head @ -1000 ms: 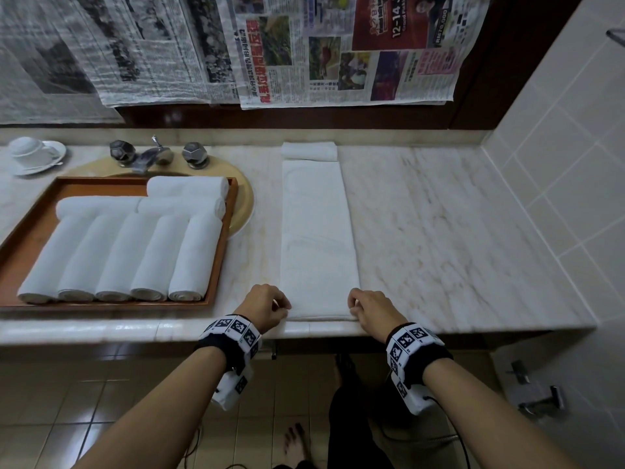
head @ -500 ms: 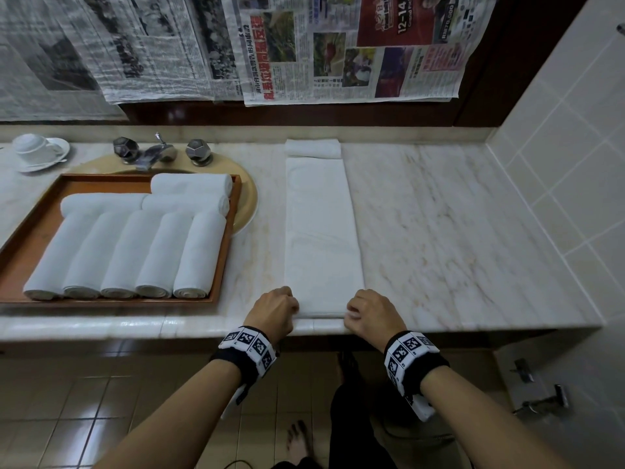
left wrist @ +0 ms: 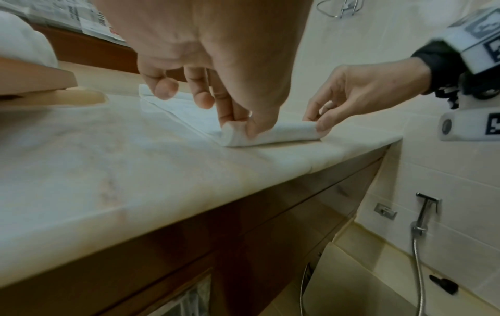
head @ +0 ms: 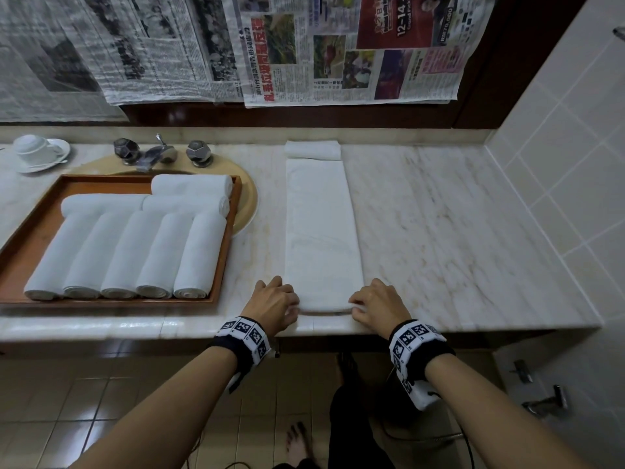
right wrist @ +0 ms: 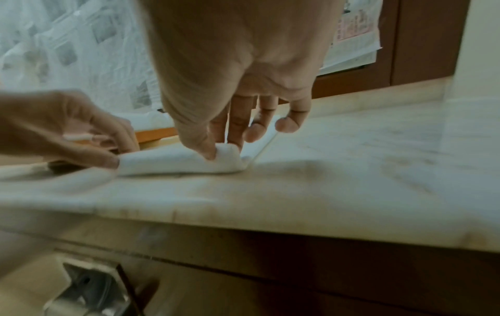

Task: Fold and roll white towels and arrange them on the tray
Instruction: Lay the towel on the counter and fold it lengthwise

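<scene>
A long folded white towel (head: pixel 321 225) lies lengthwise on the marble counter (head: pixel 439 231), its near end curled into a small roll (left wrist: pixel 259 136) (right wrist: pixel 173 162). My left hand (head: pixel 275 304) pinches the roll's left end (left wrist: pixel 235 128). My right hand (head: pixel 375 304) pinches the right end (right wrist: pixel 224 152). A wooden tray (head: pixel 44 218) at the left holds several rolled white towels (head: pixel 135 245). Another folded towel (head: pixel 313 150) sits at the counter's back.
A round basin (head: pixel 247 204) with a tap (head: pixel 159 154) lies behind the tray. A cup on a saucer (head: pixel 37 152) stands far left. Newspaper (head: pixel 338 49) covers the wall behind. A tiled wall (head: pixel 558 130) bounds the right; the counter edge (head: pixel 169 326) is near my wrists.
Both hands have curled the towel's near end over, starting a small roll, and moved slightly forward. The towel was flat at its near edge before.
</scene>
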`<state>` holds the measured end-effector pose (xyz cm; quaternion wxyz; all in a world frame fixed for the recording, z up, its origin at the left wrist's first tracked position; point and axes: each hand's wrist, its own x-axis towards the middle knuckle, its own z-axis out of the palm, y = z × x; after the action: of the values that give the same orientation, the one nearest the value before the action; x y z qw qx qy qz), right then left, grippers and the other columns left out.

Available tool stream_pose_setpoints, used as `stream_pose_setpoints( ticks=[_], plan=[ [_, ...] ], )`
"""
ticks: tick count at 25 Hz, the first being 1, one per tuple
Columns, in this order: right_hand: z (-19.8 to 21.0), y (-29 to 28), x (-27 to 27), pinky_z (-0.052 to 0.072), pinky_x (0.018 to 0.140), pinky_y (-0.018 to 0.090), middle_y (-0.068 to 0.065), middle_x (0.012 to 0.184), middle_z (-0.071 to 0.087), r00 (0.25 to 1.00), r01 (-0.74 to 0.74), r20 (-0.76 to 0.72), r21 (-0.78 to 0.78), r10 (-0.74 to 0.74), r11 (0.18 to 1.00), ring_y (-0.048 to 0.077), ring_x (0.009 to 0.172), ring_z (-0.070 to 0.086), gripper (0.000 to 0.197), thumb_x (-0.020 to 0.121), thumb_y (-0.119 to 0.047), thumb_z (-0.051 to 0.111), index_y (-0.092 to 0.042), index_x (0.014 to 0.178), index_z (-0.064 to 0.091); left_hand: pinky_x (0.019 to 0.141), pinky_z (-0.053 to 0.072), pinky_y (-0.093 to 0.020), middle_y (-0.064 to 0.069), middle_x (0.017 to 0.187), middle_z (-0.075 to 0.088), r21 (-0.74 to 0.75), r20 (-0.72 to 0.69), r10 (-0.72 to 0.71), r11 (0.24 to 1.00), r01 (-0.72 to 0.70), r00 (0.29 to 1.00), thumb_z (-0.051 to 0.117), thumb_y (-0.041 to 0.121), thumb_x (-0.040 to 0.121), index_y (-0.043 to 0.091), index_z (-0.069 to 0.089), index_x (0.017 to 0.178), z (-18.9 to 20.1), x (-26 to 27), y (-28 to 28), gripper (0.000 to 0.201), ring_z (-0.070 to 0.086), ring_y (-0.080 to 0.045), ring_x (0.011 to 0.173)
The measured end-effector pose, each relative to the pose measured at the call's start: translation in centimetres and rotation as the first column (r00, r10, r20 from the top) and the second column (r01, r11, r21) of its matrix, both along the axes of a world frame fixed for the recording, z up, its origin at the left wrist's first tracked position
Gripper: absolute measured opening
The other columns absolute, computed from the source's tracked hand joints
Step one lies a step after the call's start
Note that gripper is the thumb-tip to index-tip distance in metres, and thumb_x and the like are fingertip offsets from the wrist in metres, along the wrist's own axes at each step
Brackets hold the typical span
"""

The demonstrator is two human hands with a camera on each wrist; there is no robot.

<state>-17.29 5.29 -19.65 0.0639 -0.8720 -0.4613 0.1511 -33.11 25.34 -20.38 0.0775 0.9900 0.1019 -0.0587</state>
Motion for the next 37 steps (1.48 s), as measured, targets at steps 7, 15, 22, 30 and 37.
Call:
stream_pose_setpoints(
  ticks=[7, 15, 22, 30, 37],
  plan=[
    [0.4, 0.3, 1.0, 0.048, 0.087, 0.039, -0.010, 0.084, 0.059, 0.984, 0.138, -0.118, 0.056, -0.130, 0.989, 0.013, 0.090, 0.054, 0.009, 0.088, -0.029, 0.058, -0.026, 0.096, 0.062, 0.090, 0.032, -0.039, 0.013, 0.106, 0.066, -0.113, -0.053, 0.068, 0.991, -0.074, 0.996, 0.050, 0.038, 0.097, 0.032, 0.057, 0.115, 1.1, 0.8, 1.3, 0.020, 0.047, -0.010, 0.107],
    [-0.5, 1.5, 0.8, 0.044, 0.072, 0.030, 0.001, 0.098, 0.060, 0.997, 0.071, -0.018, 0.135, -0.069, 0.988, 0.019, 0.097, 0.053, 0.013, 0.092, -0.013, 0.055, -0.012, 0.095, 0.068, 0.084, 0.045, -0.034, 0.005, 0.105, 0.063, -0.078, -0.056, 0.177, 0.980, -0.181, 0.983, 0.060, 0.024, 0.091, 0.024, 0.072, 0.095, 1.1, 2.7, 0.6, 0.013, 0.055, -0.018, 0.099],
    [-1.5, 1.4, -0.2, 0.051, 0.071, 0.037, 0.008, 0.092, 0.063, 0.999, -0.037, -0.021, 0.140, 0.040, 0.989, 0.026, 0.090, 0.059, 0.015, 0.080, -0.017, 0.068, -0.005, 0.089, 0.068, 0.082, 0.049, -0.033, -0.003, 0.105, 0.066, -0.098, -0.036, 0.133, 0.986, -0.136, 0.990, 0.058, 0.032, 0.090, 0.014, 0.073, 0.102, -0.3, 2.0, -1.0, 0.026, 0.057, -0.022, 0.101],
    [0.3, 1.5, 1.2, 0.036, 0.088, 0.036, -0.005, 0.112, 0.066, 0.992, -0.111, 0.057, -0.012, 0.111, 0.994, 0.019, 0.111, 0.049, 0.028, 0.096, -0.032, 0.049, -0.023, 0.117, 0.065, 0.080, 0.044, -0.029, -0.005, 0.102, 0.063, 0.002, -0.091, 0.040, 0.999, -0.040, 0.995, 0.050, 0.026, 0.093, 0.011, 0.063, 0.105, 0.4, 2.5, -0.4, 0.024, 0.050, -0.021, 0.103],
    [1.0, 1.7, 1.5, 0.040, 0.089, 0.037, -0.009, 0.093, 0.066, 0.992, 0.075, -0.102, -0.014, -0.076, 0.997, 0.015, 0.100, 0.054, 0.008, 0.092, -0.032, 0.057, -0.029, 0.099, 0.060, 0.078, 0.046, -0.025, -0.002, 0.099, 0.068, -0.295, -0.099, 0.087, 0.949, -0.113, 0.991, 0.063, 0.022, 0.092, 0.019, 0.060, 0.107, 1.2, 2.5, 1.5, 0.015, 0.061, -0.018, 0.090]
  ],
)
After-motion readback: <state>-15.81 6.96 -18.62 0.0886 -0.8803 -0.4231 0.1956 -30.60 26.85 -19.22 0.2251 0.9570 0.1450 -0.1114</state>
